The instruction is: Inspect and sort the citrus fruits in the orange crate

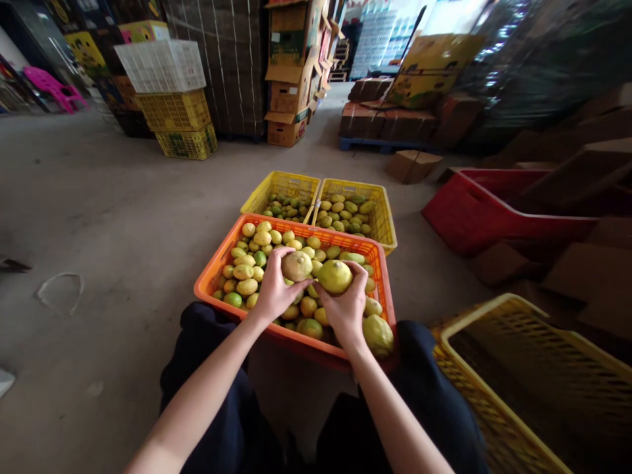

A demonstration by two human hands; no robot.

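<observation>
My left hand (277, 284) is wrapped round a dull, brownish-yellow lemon (297, 266). A brighter yellow-green lemon (335, 276) is gripped in my right hand (347, 304). Both fruits are held side by side, a little apart, over an orange crate (210, 289), and my thumbs nearly meet between them. Many yellow and green lemons (246, 287) of mixed size fill the crate below. One large knobbly yellow lemon (378, 335) lies in its near right corner, close to my right wrist.
Behind the orange crate stand two yellow crates (389, 220) holding more fruit. A yellow basket (513, 306) is at my right, with a red bin (469, 214) and cardboard (592, 276) beyond. Stacked crates (175, 112) and boxes (287, 99) stand farther back.
</observation>
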